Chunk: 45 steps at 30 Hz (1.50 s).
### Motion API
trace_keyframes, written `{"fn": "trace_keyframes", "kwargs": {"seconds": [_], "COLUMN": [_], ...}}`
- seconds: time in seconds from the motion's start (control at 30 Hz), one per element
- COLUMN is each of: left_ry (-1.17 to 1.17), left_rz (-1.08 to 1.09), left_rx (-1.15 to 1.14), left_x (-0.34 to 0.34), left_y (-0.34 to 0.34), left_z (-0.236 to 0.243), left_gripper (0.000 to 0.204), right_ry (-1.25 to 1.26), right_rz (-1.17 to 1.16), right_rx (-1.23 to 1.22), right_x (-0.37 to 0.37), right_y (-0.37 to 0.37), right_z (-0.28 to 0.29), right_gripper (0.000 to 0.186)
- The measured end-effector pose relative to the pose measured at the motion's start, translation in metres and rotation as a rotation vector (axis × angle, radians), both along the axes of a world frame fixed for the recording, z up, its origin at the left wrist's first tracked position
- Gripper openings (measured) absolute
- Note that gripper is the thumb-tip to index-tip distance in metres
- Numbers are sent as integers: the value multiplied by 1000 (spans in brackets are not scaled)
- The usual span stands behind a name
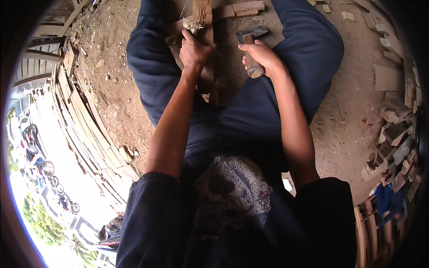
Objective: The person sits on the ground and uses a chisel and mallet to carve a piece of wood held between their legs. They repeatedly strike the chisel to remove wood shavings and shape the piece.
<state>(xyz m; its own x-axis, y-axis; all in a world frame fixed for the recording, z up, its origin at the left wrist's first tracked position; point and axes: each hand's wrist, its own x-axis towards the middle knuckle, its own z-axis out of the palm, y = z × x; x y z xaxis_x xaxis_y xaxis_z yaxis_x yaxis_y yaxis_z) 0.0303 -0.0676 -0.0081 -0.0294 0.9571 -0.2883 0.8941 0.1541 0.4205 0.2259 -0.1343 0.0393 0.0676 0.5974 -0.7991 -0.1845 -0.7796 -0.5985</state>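
A dirt floor (pixel 111 73) spreads around you. To your left, on the near side, motorbikes (pixel 33 140) stand in bright light beyond a long stack of planks (pixel 82 114). Your left hand (pixel 195 52), far and left of centre between your legs (pixel 152 67), has its fingers curled round a tool (pixel 193 25) with a frayed, pale end, over a wooden beam (pixel 202 11); its lower end is hidden. Right of it, your right hand (pixel 264 57) clamps the wooden handle of a hammer (pixel 252 33), head pointing away, apart from the tool. Offcuts (pixel 395 147) pile up at far right.
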Motion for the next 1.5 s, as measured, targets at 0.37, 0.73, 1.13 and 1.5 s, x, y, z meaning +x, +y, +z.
{"fn": "trace_keyframes", "kwargs": {"seconds": [0.37, 0.73, 1.13, 1.5], "left_ry": [-93, -60, -330, -1424], "left_rz": [93, 19, 98, 339], "left_rx": [4, 49, 127, -188], "left_x": [10, 5, -13, -47], "left_y": [-10, -10, -2, 23], "left_z": [-9, -12, -19, 42], "left_gripper": [94, 97, 73, 23], "right_ry": [21, 11, 438, 497], "right_rz": [-52, -32, -119, -275], "right_rx": [-13, -35, -168, -265], "right_x": [2, 1, 17, 24], "right_y": [-1, 1, 15, 27], "right_z": [-3, 5, -7, -41], "right_gripper": [28, 27, 16, 13]}}
